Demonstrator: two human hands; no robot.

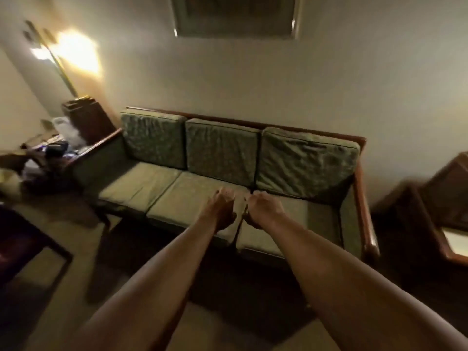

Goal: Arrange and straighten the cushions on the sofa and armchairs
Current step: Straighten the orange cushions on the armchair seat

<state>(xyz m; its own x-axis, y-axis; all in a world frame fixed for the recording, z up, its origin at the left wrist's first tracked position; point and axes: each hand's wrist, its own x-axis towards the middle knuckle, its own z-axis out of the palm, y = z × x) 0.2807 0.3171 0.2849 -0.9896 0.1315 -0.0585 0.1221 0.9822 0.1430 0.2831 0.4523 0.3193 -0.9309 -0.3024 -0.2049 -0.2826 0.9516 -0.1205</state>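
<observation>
Head view, left hand (221, 211), right hand (263, 209), both over sofa (364, 198) seat cushions (177, 198)

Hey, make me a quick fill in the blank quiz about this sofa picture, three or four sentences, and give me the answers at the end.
1. The sofa has ____ back cushions along its wooden frame.
2. The most wrinkled back cushion is the one at the picture's ____ end.
3. The left hand and right hand are held out over the ____ cushions.
4. A lit lamp glows in the picture's upper ____ corner.

Missing words: three; right; seat; left
</observation>
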